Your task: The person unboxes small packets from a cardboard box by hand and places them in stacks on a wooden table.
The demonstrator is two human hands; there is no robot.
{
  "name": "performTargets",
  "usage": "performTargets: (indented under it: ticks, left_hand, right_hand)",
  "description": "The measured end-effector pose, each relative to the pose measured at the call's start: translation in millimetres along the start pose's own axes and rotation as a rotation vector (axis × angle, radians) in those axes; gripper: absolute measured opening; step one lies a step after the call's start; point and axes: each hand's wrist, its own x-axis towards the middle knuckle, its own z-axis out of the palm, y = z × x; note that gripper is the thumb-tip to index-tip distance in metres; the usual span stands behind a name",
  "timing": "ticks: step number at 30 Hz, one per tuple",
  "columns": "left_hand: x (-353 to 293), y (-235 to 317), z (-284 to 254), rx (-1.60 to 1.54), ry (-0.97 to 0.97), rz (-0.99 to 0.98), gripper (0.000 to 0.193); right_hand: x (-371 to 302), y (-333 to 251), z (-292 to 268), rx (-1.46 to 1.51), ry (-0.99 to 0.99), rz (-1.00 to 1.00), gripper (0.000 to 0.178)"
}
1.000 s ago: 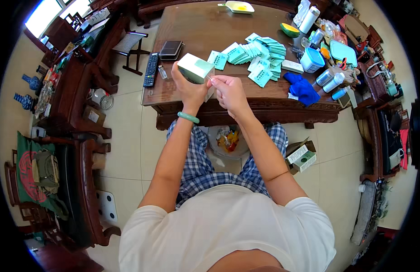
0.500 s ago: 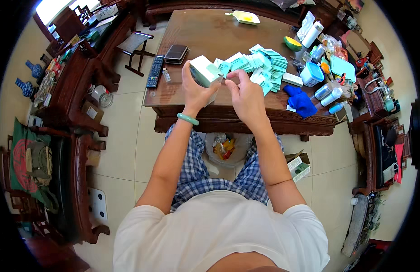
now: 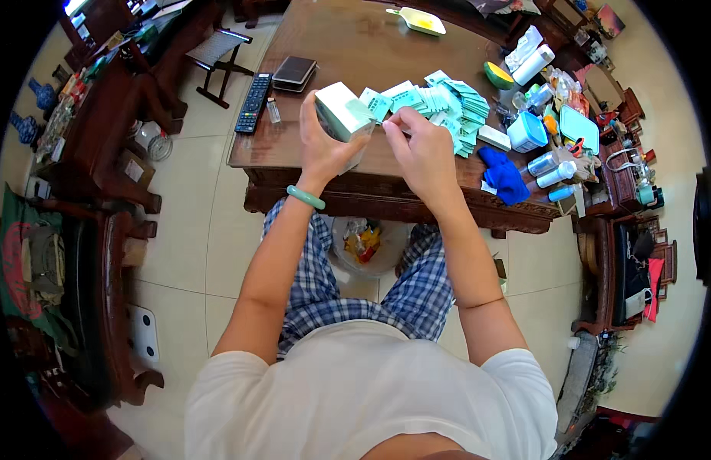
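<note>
The left hand [image 3: 322, 149] has its grip wrapped around a white-and-green box [image 3: 344, 111], thumb and fingers clamped on its sides, just left of the pile of packets [image 3: 451, 103] on the surface [image 3: 340, 42]. The right hand [image 3: 424, 149] is on the person's side of that pile, thumb and forefinger close together; I can't tell whether they meet or pinch anything.
</note>
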Motion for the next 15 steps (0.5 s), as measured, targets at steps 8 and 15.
performTargets:
  ticks: [8, 15]
  left_hand:
    - [-2, 11, -2, 0.019, 0.017, -0.021, 0.099]
    - [-2, 4, 1, 0.037, 0.06, -0.003, 0.099]
  right_hand:
    - [13, -2, 6, -0.033, -0.115, -0.034, 0.013]
    - [8, -1, 43, -0.233, 0.016, -0.179, 0.011]
